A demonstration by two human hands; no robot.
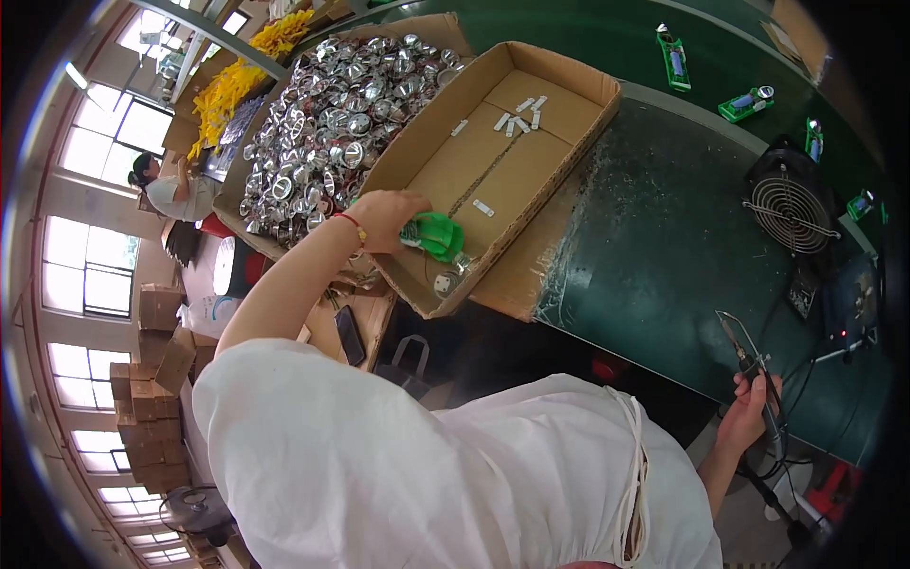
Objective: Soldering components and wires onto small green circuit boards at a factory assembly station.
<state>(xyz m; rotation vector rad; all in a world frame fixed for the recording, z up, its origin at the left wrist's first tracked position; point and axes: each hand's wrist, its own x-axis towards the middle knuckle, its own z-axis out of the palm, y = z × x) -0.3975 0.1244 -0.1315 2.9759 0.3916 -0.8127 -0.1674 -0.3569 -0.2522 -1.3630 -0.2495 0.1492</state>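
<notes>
My left hand (384,220) reaches over the near left wall of a shallow cardboard box (569,169). Its fingers curl over a green plastic housing (438,237) with a silvery end, and some fingertips are hidden. Beside the housing, a small round metallic part and a clear piece lie in the box corner. In my right hand (747,415), closed around its handle, is a soldering iron (742,353). The iron points up and away over the dark green table, with a thin bent metal rod alongside it. Small white strips (517,121) lie scattered on the box floor.
A carton heaped with shiny reflector cups (355,123) stands left of the box. Green housings (675,62) lie along the far green surface. A round-grilled fan (789,214) stands at the right, near a dark device with a red light. A phone (349,335) rests on a wooden surface.
</notes>
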